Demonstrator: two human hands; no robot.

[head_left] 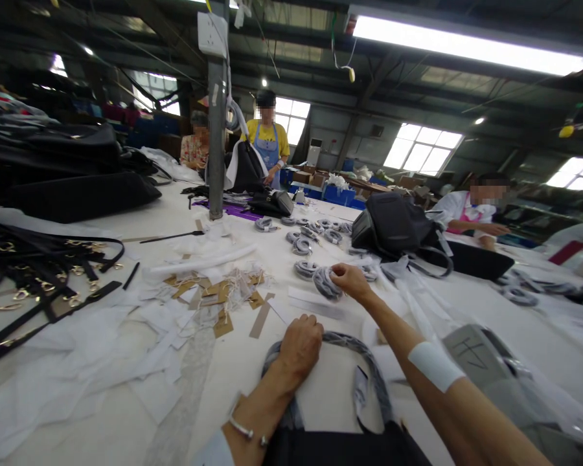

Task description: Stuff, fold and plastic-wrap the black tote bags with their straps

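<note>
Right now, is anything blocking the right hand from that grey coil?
Nothing visible: the right hand has its fingers on the grey coil. The neighbouring coil lies to its left, and the left hand is at the bag handle; neither comes between.

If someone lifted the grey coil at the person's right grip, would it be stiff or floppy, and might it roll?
The grey coil would probably flex yet keep its ring shape, being bundled in loops. It may be light, as the right grip takes it only at one edge. Rolling seems unlikely once flat, as similar coils lie on the table.
</note>
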